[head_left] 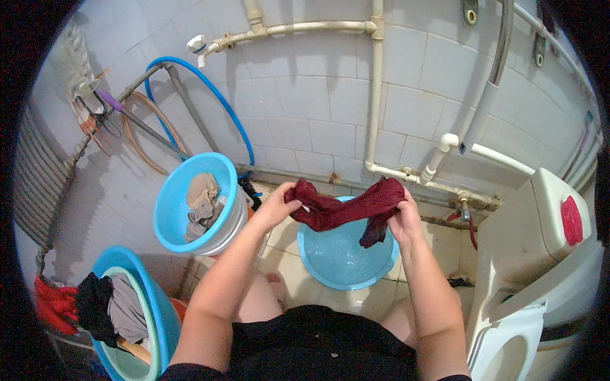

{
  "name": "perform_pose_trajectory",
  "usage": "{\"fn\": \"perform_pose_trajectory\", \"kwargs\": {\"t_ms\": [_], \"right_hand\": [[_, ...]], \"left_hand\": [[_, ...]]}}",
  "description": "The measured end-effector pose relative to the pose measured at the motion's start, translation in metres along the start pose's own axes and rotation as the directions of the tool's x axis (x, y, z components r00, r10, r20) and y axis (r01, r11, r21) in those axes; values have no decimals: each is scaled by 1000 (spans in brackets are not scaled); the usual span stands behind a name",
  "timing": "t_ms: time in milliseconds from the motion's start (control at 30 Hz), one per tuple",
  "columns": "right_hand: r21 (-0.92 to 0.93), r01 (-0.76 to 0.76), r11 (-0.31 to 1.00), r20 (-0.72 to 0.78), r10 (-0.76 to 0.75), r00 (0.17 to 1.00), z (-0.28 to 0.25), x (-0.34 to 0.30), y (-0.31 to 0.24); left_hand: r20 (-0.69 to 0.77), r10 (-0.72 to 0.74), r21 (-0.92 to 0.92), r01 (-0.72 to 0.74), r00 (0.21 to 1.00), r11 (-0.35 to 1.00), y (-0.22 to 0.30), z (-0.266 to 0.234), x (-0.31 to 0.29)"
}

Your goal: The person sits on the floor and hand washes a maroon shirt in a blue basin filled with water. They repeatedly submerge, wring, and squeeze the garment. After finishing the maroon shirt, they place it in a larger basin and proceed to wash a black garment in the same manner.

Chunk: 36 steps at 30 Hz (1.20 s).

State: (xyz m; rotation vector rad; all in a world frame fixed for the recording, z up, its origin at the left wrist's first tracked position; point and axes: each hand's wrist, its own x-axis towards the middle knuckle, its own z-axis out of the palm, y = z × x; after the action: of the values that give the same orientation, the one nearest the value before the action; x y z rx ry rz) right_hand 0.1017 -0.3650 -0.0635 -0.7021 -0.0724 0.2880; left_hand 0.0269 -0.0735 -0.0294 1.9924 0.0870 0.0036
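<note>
A dark red, wet-looking cloth garment (pixel 337 213) stretches between my two hands, sagging a little in the middle. My left hand (pixel 279 206) is closed on its left end, with a small white patch showing near the thumb. At the other end my right hand (pixel 403 219) grips the bunched cloth, and a loose piece dangles beside it. Below the garment, a light blue basin (pixel 346 282) of water stands on the tiled floor. The garment hangs above the water and hides the basin's far part.
On the left, a blue basin (pixel 166 190) holds beige and grey clothes. Nearer, stacked blue and green basins (pixel 166 311) carry black and grey clothes, beside red cloth (pixel 56 306). A toilet (pixel 508 247) stands right. Pipes (pixel 376 95) and a tap (pixel 198 47) line the wall.
</note>
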Motion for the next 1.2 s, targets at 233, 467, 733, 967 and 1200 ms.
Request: {"fn": "perform_pose_trajectory", "kwargs": {"t_ms": [233, 467, 733, 967, 1200], "right_hand": [[111, 65, 992, 98, -76, 992, 30, -3, -2], [259, -21, 966, 145, -17, 989, 51, -14, 4], [276, -22, 961, 10, 20, 1000, 26, -15, -9], [-429, -346, 835, -2, 382, 924, 20, -33, 11], [-69, -425, 903, 193, 430, 882, 42, -43, 32]], "left_hand": [[229, 10, 112, -37, 973, 993, -41, 48, 20], [249, 329, -227, -275, 911, 934, -34, 114, 17], [-51, -45, -637, 2, 998, 771, -5, 105, 21], [-352, -103, -810, -247, 930, 532, 4, 69, 37], [-444, -99, -759, -316, 890, 569, 18, 71, 23]]}}
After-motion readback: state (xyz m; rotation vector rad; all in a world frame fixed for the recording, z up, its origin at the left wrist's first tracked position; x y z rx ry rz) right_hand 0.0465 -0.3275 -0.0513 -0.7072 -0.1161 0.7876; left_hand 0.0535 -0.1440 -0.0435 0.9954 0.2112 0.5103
